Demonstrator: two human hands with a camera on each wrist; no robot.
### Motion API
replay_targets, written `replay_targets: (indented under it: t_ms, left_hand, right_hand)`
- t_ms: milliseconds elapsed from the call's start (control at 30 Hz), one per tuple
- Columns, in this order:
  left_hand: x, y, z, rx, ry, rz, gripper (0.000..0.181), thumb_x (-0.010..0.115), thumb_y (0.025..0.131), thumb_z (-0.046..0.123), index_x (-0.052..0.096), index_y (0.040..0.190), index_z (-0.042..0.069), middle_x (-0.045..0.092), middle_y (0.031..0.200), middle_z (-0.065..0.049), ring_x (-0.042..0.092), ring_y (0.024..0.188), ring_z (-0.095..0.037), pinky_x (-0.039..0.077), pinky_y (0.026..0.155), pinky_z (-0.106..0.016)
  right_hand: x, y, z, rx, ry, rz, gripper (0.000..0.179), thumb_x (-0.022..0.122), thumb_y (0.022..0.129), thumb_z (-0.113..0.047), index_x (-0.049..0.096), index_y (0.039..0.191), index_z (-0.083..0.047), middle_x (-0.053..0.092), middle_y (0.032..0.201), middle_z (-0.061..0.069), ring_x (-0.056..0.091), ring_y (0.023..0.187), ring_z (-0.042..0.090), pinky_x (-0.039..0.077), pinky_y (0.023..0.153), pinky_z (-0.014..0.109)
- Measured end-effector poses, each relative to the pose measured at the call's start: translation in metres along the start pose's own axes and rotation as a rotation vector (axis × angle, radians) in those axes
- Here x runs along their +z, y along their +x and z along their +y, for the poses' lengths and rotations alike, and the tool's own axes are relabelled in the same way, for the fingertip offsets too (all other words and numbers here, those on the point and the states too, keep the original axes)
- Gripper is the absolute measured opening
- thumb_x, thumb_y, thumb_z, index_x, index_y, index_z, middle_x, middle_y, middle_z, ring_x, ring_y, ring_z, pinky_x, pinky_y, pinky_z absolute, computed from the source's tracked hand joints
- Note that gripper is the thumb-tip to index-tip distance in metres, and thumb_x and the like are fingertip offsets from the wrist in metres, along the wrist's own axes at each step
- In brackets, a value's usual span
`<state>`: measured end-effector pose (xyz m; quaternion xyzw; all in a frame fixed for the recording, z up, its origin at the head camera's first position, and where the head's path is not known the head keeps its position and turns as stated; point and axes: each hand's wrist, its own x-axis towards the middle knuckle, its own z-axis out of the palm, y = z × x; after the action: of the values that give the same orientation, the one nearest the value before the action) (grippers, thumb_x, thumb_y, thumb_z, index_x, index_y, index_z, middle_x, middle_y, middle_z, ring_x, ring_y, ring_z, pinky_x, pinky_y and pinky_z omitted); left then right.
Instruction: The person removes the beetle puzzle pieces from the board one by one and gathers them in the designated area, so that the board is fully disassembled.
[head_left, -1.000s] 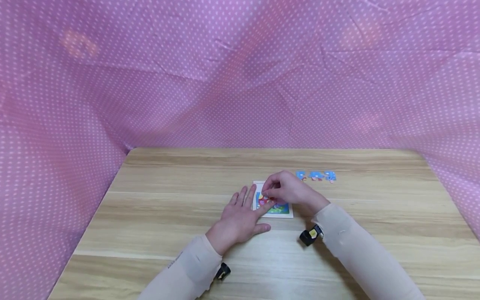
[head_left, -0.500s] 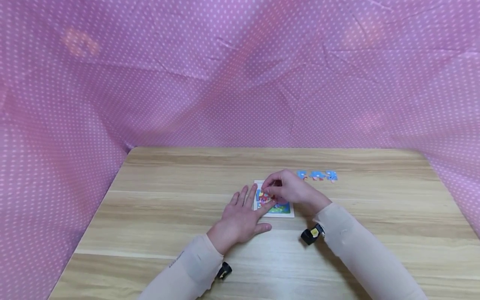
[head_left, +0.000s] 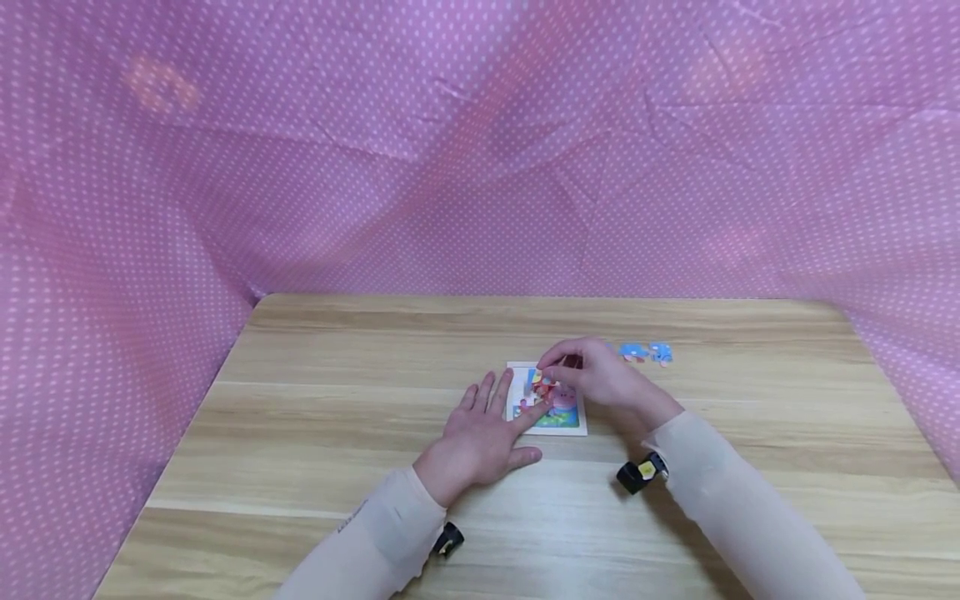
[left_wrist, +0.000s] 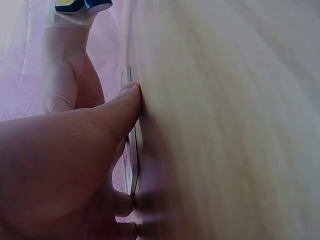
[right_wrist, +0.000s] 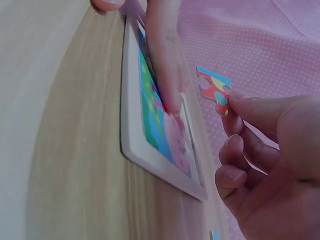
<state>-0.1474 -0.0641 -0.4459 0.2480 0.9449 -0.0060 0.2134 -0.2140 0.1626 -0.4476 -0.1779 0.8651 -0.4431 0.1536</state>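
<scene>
My left hand lies with its fingers spread at the left side of a small white-framed jigsaw board. Its index finger reaches across the picture, and the thumb rests on the table. In the right wrist view, my right hand pinches a jigsaw piece between thumb and index finger. That piece is blue, yellow and red, and it hangs tilted above the board. A pink figure on green and blue shows in the board's lower part. At the board's upper left, a bare white recess is exposed.
Blue jigsaw pieces lie in a row on the wooden table, behind and right of the board; my right hand partly covers the row's left end. A pink dotted cloth hangs behind the table.
My right hand has lifted the jigsaw piece from the board's upper left and shifted to the right, now overlapping the leftmost loose piece. The left hand has stayed in place.
</scene>
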Motion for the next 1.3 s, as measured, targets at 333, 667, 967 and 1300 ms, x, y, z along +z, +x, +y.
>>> replay_targets:
  t_ms: [333,667,967,1300]
  left_hand:
    - [0.002,-0.001,-0.002,0.011,-0.044,0.025,0.07,0.045,0.107,0.07,0.015,0.168,0.057,-0.002,0.183,-0.017,0.003,0.169,-0.044,0.013,0.138,-0.057]
    - [0.003,0.001,-0.003,0.015,-0.045,0.031,0.068,0.045,0.107,0.069,0.015,0.168,0.058,-0.002,0.183,-0.018,0.003,0.169,-0.044,0.013,0.138,-0.057]
    - [0.001,0.0,-0.003,0.022,-0.052,0.051,0.068,0.047,0.107,0.069,0.02,0.168,0.056,0.0,0.183,-0.019,0.005,0.169,-0.046,0.014,0.137,-0.058]
    - [0.002,0.0,-0.005,0.032,-0.047,0.077,0.068,0.049,0.106,0.068,0.024,0.168,0.055,0.004,0.183,-0.019,0.007,0.168,-0.047,0.015,0.137,-0.058]
  right_hand:
    - [-0.018,-0.019,0.01,0.052,-0.025,0.081,0.015,0.069,0.106,-0.02,0.08,0.117,-0.018,0.073,0.103,0.005,0.061,0.092,0.023,0.053,0.077,0.031]
    - [-0.034,-0.036,0.021,0.083,-0.017,0.118,0.018,0.067,0.107,-0.017,0.079,0.12,-0.014,0.073,0.104,0.008,0.059,0.09,0.023,0.053,0.072,0.027]
    - [-0.038,-0.042,0.031,0.07,-0.023,0.145,0.018,0.069,0.105,-0.014,0.079,0.119,-0.011,0.073,0.101,0.009,0.059,0.086,0.02,0.053,0.068,0.025]
    - [-0.044,-0.05,0.037,0.092,-0.043,0.164,0.018,0.069,0.104,-0.012,0.079,0.119,-0.009,0.074,0.102,0.012,0.06,0.082,0.019,0.053,0.066,0.025]
